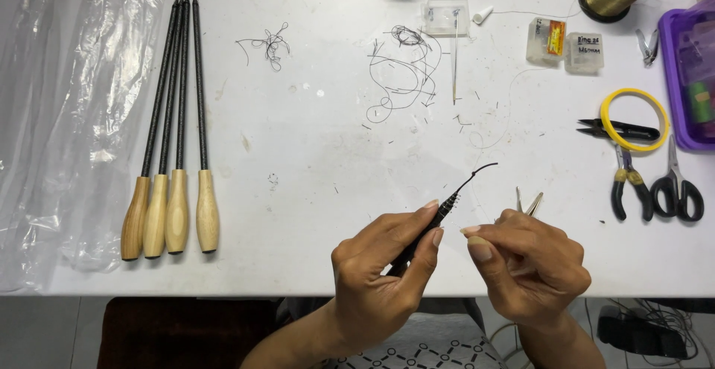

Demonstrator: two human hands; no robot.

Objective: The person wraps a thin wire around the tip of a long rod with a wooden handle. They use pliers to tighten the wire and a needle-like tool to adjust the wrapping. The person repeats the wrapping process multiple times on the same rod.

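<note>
We saw a white table point(313, 160). At nine o'clock lay four wooden-handled rods point(173, 123) beside clear plastic point(67, 116); at twelve, black thread scraps point(402, 71); at three, pliers point(628, 186), scissors point(676, 186), yellow ring point(634, 119).

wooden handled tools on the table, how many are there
4, lying side by side at the table's left: far-left tool, second tool, third tool, rightmost tool. The left hand holds a black rod; its handle is hidden.
</note>
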